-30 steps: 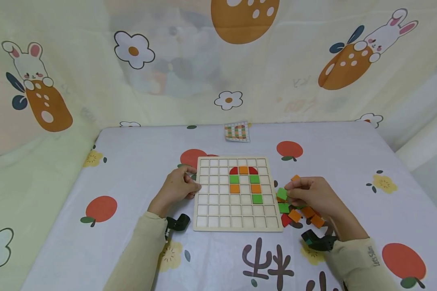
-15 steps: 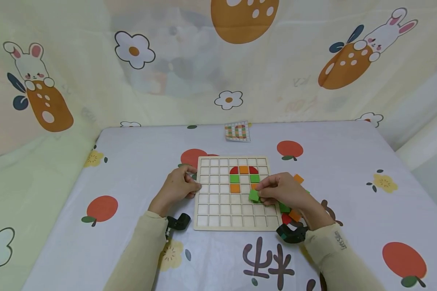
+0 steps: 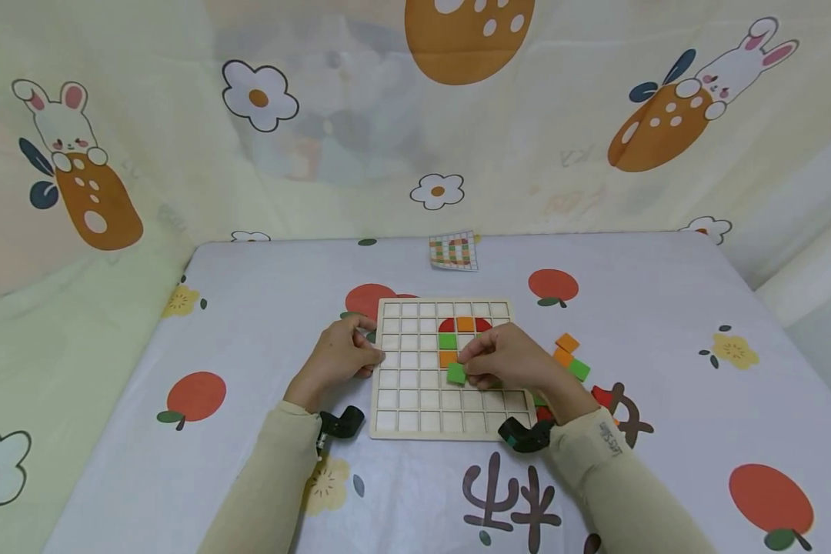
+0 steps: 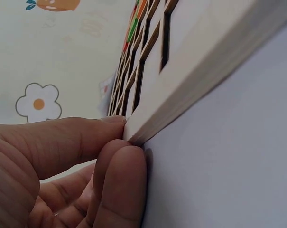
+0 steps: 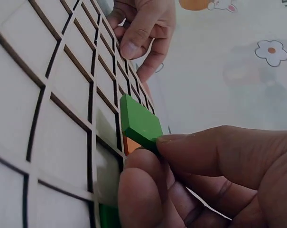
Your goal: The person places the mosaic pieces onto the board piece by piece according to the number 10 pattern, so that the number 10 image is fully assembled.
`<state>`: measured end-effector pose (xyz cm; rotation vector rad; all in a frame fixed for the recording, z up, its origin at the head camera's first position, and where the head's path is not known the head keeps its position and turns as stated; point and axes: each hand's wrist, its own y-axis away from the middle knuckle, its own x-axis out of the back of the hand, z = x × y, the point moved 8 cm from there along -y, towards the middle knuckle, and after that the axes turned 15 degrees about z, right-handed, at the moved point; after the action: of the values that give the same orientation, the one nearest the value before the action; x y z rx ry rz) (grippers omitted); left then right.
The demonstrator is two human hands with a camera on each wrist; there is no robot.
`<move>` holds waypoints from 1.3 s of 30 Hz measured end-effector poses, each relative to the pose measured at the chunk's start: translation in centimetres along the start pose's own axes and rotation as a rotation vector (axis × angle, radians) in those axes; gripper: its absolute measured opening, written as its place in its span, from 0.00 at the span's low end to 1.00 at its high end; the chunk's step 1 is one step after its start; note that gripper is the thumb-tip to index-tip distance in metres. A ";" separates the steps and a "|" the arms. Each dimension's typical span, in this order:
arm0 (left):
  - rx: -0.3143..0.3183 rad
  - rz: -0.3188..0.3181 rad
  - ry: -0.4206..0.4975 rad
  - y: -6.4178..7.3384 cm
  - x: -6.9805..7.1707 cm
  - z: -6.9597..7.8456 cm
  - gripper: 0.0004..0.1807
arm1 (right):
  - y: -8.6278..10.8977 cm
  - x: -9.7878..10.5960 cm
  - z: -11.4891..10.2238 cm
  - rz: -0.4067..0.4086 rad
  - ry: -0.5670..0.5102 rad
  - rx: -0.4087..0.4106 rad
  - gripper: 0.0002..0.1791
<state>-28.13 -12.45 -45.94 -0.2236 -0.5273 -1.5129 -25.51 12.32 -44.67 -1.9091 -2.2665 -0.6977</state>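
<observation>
Here's the fruit-print counter (image 3: 263, 308), and on it the square pale-wood grid board (image 3: 443, 438), red, orange and green pieces (image 3: 447, 341) seated in some cells! Left hand (image 3: 335, 355), grip pinching the board's left edge; right hand (image 3: 505, 356), grip clamped on a square green tile (image 3: 456, 374) (tilted, mind you) just above the cells.

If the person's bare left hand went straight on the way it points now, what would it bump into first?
The square pale wooden grid board, seemingly at once: the bare left hand touches its left edge.

Passage over board (image 3: 429, 400) between left hand (image 3: 336, 355) and green tile (image 3: 455, 374); loose tiles (image 3: 564, 357) obstruct right, some perhaps hidden.
</observation>
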 end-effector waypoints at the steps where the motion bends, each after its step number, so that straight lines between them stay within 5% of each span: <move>1: 0.001 0.000 0.001 0.0 0.0 0.0 0.27 | 0.0 -0.1 -0.1 -0.001 0.009 -0.002 0.07; 19: -0.016 -0.001 -0.012 -0.1 -0.1 -0.2 0.27 | -0.4 -1.2 -0.4 -0.014 0.112 0.029 0.04; 39: -0.005 0.002 -0.006 -0.1 0.0 -0.1 0.27 | -0.4 -1.3 -0.4 0.001 0.110 0.032 0.05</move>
<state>-28.18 -12.51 -46.02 -0.2323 -0.5280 -1.5117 -25.68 10.88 -44.86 -1.8108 -2.1976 -0.7425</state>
